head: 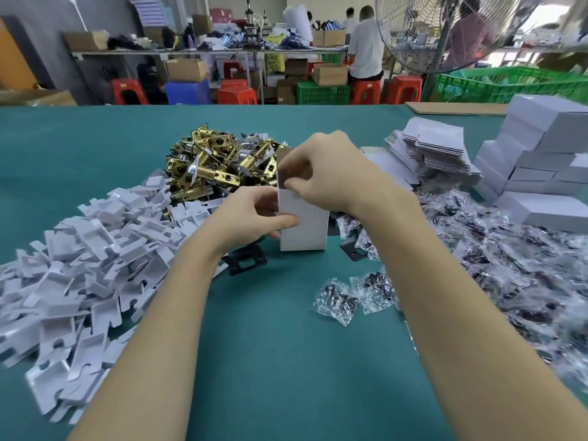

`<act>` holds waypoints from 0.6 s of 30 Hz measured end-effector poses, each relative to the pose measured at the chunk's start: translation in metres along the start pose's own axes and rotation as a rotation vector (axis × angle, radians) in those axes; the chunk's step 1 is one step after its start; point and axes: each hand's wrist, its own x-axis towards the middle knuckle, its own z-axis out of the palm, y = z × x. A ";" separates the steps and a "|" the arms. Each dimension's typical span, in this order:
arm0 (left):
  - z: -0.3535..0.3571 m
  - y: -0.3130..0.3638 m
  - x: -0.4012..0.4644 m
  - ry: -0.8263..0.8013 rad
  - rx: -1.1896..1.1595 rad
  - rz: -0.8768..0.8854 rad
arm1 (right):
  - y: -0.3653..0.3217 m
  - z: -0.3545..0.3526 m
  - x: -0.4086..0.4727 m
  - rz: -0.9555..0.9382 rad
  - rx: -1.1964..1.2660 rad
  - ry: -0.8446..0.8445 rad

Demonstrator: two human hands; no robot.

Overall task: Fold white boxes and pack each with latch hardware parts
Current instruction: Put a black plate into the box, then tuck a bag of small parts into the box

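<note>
Head view: the box [304, 224] stands upright on the table [95, 148], just in front of the brass latches [219, 160]. Left hand [254, 214] grips its side, thumb across the front. Right hand [327, 173] pinches the top flap, fingers curled, wrist arched over it. Best to steady the body and crease the flap squarely.

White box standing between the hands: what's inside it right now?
The white box stands upright with its brown inner flap raised. The right hand covers the opening and the left hand grips its side, so the contents cannot be seen.
</note>
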 end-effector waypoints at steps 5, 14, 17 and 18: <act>0.006 0.000 -0.006 0.241 0.006 0.136 | 0.024 0.003 -0.016 -0.033 0.160 0.339; 0.017 0.005 -0.010 0.418 -0.057 0.295 | 0.064 0.031 -0.033 0.120 0.587 0.385; 0.018 0.006 -0.009 0.444 -0.046 0.299 | 0.068 0.039 -0.035 0.111 0.689 0.409; 0.018 0.006 -0.009 0.450 -0.050 0.297 | 0.070 0.041 -0.036 0.110 0.726 0.414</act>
